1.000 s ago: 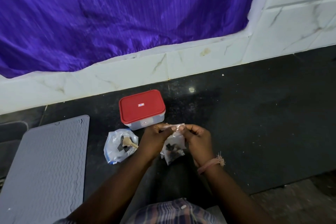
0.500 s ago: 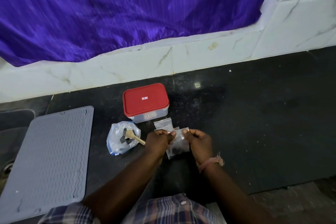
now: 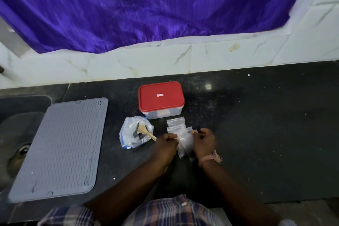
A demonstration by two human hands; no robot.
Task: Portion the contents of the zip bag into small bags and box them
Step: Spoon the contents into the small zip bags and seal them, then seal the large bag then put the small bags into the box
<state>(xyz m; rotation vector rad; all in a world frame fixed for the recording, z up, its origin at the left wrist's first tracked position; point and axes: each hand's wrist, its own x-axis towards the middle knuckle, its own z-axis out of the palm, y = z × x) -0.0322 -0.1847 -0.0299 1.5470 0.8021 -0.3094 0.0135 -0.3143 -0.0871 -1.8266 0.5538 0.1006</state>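
Both hands, left hand (image 3: 167,144) and right hand (image 3: 203,141), are lowering the small bag (image 3: 185,143) pinched between their fingers (sealing it, probably), zip bag (image 3: 134,132) lying just left of them, box (image 3: 161,99) beyond, lidded.

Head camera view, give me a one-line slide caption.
Both hands, left and right, pinch a small clear bag before a red-lidded box on a black counter.
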